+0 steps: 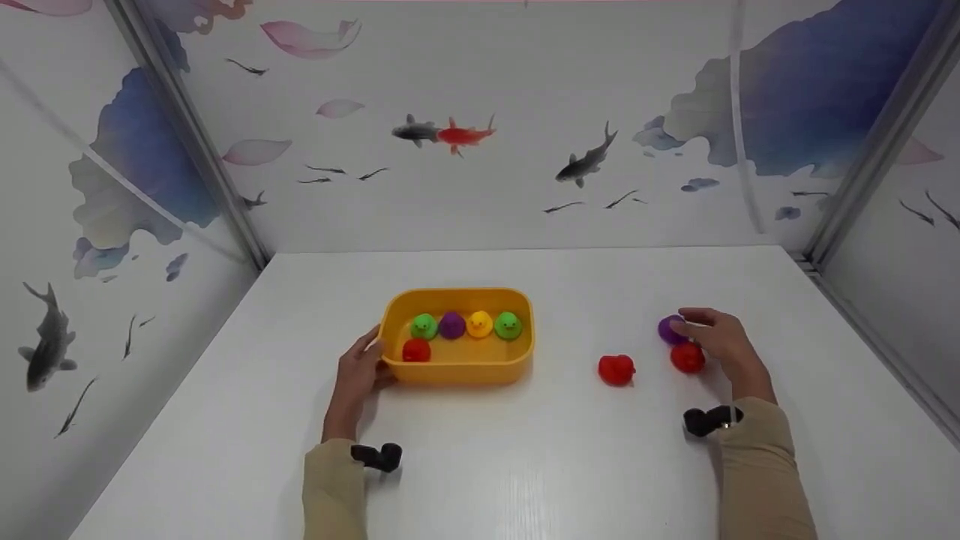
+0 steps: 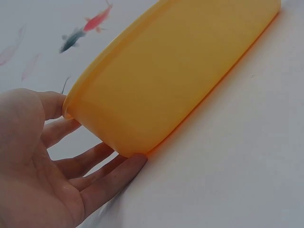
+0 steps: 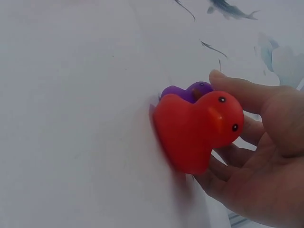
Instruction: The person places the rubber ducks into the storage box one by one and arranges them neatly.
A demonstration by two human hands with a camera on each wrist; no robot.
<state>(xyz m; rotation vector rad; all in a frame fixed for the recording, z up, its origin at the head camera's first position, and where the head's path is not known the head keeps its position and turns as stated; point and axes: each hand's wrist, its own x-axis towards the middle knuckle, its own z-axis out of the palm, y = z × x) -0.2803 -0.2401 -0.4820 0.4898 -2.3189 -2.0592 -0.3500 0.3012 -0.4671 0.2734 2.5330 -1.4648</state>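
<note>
A yellow tub [image 1: 465, 371] stands mid-table and fills the left wrist view [image 2: 180, 71]. In it sit several small ducks: two green, a purple [image 1: 451, 325], a yellow [image 1: 479, 324] and a red [image 1: 416, 349]. My left hand [image 1: 360, 371] rests with straight fingers [image 2: 109, 178] against the tub's left end. To the right, my right hand [image 1: 716, 341] curls over a purple duck [image 1: 667, 330], its thumb lying on top [image 3: 183, 91]. A red duck [image 1: 688, 358] stands just in front of that palm [image 3: 194, 130], hiding the fingers behind it. Another red duck [image 1: 616, 370] sits alone to the left.
The white table [image 1: 525, 465] is boxed in by fish-patterned walls [image 1: 525, 150] at the back and both sides. Black wrist cameras [image 1: 379, 455] sit on both beige sleeves. Bare tabletop lies between the tub and the loose ducks.
</note>
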